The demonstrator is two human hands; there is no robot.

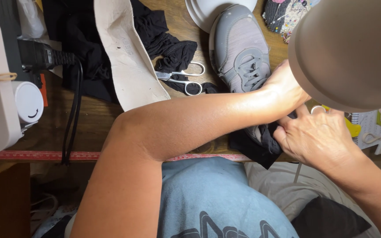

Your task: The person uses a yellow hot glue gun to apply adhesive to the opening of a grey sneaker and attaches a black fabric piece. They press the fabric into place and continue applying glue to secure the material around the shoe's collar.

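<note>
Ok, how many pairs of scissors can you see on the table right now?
1. The silver scissors lie on the wooden table left of the grey sneaker, partly on black fabric. More could be hidden under the fabric, the arms or the lamp shade.

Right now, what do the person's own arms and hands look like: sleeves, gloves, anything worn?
Both arms are bare past the elbow, no sleeves in view. The left hand and right hand wear no gloves. No watch or bracelet shows; part of the left hand is hidden behind the lamp shade.
</note>
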